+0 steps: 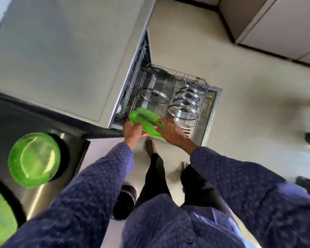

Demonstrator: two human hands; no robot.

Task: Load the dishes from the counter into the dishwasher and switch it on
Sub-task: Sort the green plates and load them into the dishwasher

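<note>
Lowering green tray (147, 120) over pulled-out rack (202, 97); left hand (132, 130) and right hand (170, 131) each grip one end, fingers curled round rim, likely to steady the tilt for slotting; glass lids (183, 111) and pot (157, 81) crowd rack; green plate (34, 159) waits on counter (7, 122)

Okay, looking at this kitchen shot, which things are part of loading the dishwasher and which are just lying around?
Part of the job:
- green tray, held by left hand and right hand
- pulled-out dishwasher rack with glass lids
- green bowl waiting on the counter

Just lying about:
- dark slipper on the floor
- cabinets
</note>
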